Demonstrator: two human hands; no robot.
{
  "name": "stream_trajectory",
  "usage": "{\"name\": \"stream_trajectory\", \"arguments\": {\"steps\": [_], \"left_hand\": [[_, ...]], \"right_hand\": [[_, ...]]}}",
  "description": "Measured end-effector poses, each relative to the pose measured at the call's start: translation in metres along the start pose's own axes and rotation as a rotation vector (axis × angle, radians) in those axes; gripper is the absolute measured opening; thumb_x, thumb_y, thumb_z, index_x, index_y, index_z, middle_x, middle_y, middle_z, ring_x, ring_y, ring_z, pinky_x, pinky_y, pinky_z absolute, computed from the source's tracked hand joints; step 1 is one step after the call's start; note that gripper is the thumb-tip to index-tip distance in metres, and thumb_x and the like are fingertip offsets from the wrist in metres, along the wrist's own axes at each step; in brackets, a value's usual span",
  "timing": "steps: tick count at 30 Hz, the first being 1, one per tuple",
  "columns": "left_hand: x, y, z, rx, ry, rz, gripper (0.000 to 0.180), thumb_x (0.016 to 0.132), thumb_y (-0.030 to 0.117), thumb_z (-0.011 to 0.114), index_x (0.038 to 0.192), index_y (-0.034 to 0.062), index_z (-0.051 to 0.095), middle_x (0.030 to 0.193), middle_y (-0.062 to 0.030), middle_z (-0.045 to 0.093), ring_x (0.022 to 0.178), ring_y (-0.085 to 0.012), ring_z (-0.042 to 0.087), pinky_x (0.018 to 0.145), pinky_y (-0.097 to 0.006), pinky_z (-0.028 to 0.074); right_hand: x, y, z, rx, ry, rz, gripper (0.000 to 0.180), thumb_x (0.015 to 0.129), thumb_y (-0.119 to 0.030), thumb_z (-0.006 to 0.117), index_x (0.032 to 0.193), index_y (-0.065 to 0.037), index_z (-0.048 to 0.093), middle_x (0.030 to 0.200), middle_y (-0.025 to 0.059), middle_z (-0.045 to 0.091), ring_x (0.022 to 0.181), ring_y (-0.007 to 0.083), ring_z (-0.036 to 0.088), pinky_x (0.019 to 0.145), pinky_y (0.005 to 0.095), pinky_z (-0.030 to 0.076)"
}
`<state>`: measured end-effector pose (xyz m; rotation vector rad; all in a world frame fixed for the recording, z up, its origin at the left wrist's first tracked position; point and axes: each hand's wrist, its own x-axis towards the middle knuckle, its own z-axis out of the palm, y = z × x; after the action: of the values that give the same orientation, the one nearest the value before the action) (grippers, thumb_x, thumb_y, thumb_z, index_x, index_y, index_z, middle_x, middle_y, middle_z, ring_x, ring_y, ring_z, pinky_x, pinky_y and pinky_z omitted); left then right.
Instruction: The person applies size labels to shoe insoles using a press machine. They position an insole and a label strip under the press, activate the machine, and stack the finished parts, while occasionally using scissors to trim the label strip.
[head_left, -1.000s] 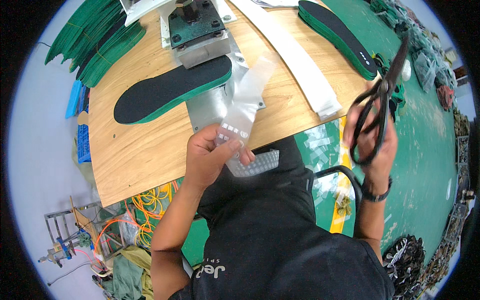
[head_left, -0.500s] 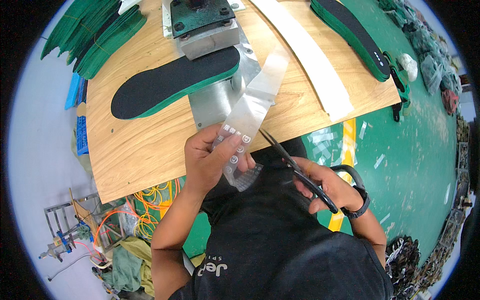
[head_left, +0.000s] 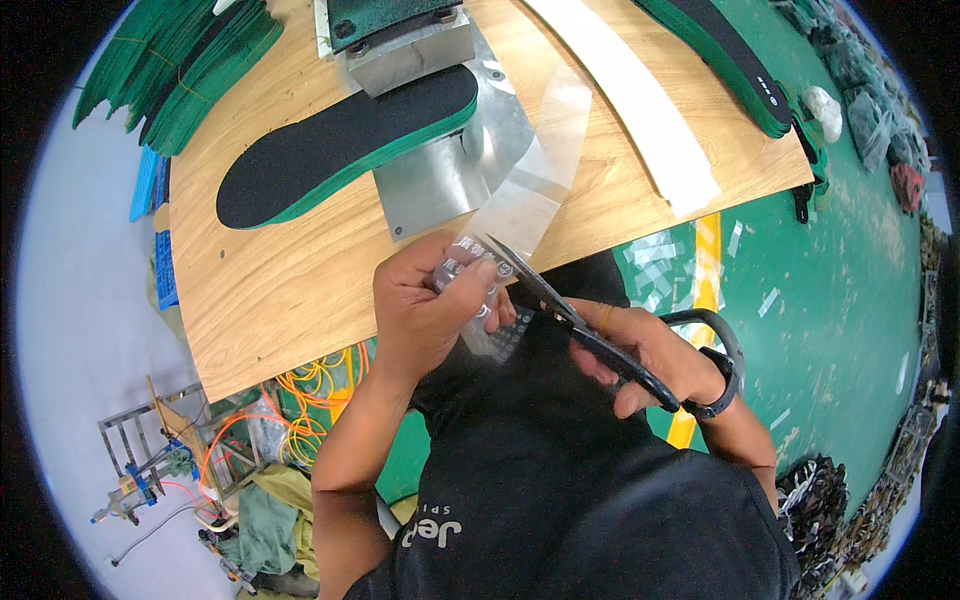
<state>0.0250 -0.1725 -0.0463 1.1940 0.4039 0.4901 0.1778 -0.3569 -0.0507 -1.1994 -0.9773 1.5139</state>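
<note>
My left hand [head_left: 425, 310] is closed, pinching a clear plastic strip [head_left: 545, 165] with white printed marks near my thumb. The strip's long unprinted part runs up over the table; a short end hangs below my fingers. In my right hand [head_left: 650, 355] are black-handled scissors [head_left: 600, 345], their blades pointing up and left. The blade tips lie across the strip just above my left thumb; whether they have cut into it I cannot tell. A black insole stack with green edges [head_left: 340, 150] lies on the table beyond my left hand.
A metal press block [head_left: 415, 55] on a steel plate [head_left: 430, 190] stands over the insole's end. On the wooden table [head_left: 270, 300] lie a long white strip [head_left: 640, 110], another insole stack [head_left: 720, 60] and bundled green sheets [head_left: 190, 80]. Clear scraps [head_left: 655, 270] litter the green floor.
The scissors have moved up and left, so their blades now reach the strip instead of standing to its right. My left hand still holds the strip. The table has shifted slightly upward in view.
</note>
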Motion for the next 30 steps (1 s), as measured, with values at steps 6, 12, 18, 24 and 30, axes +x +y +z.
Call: {"name": "stream_trajectory", "arguments": {"steps": [6,12,18,24,30], "left_hand": [[-0.003,0.008,0.003,0.03,0.032,-0.059,0.009,0.085,0.005,0.058,0.082,-0.0034,0.059,0.066,-0.0081,0.06,0.053,-0.0116,0.057,0.047,-0.023,0.044],[-0.008,0.007,-0.002,0.197,-0.023,-0.111,0.007,0.082,0.006,0.063,0.081,-0.0015,0.063,0.06,-0.0036,0.059,0.05,-0.0086,0.055,0.045,-0.021,0.041],[-0.016,0.031,-0.013,0.559,-0.188,-0.076,0.005,0.08,0.004,0.066,0.083,0.0005,0.066,0.061,-0.0025,0.061,0.052,-0.0077,0.056,0.048,-0.021,0.043],[0.022,0.019,-0.006,0.904,-0.127,0.484,0.01,0.083,0.008,0.059,0.082,-0.0006,0.063,0.113,-0.0146,0.061,0.107,-0.0289,0.056,0.088,-0.038,0.044],[-0.016,0.019,0.043,0.741,-0.673,0.327,0.012,0.087,0.012,0.056,0.088,0.0028,0.064,0.091,-0.0134,0.064,0.082,-0.0307,0.062,0.078,-0.037,0.048]], "right_hand": [[-0.002,0.006,0.0,-0.003,0.022,-0.001,0.095,0.066,-0.048,0.08,0.135,0.001,0.039,0.066,-0.0011,0.049,0.061,0.0078,0.046,0.053,0.0235,0.038],[-0.004,0.003,0.006,-0.041,0.06,-0.052,0.085,0.068,-0.045,0.08,0.13,0.002,0.045,0.066,0.0013,0.051,0.06,0.01,0.047,0.053,0.0253,0.039],[-0.042,0.008,0.004,-0.394,0.343,-0.244,0.073,0.063,-0.045,0.082,0.113,0.002,0.057,0.093,0.0158,0.065,0.07,0.0235,0.062,0.065,0.0298,0.047],[-0.052,-0.029,-0.059,-0.896,0.984,-0.192,0.059,0.07,-0.041,0.078,0.109,0.0,0.061,0.08,0.0133,0.066,0.067,0.0161,0.061,0.059,0.0305,0.046],[-0.014,-0.063,-0.149,-1.512,1.033,-0.12,0.052,0.079,-0.035,0.065,0.114,0.002,0.058,0.083,0.0219,0.065,0.08,0.038,0.064,0.069,0.041,0.051]]}}
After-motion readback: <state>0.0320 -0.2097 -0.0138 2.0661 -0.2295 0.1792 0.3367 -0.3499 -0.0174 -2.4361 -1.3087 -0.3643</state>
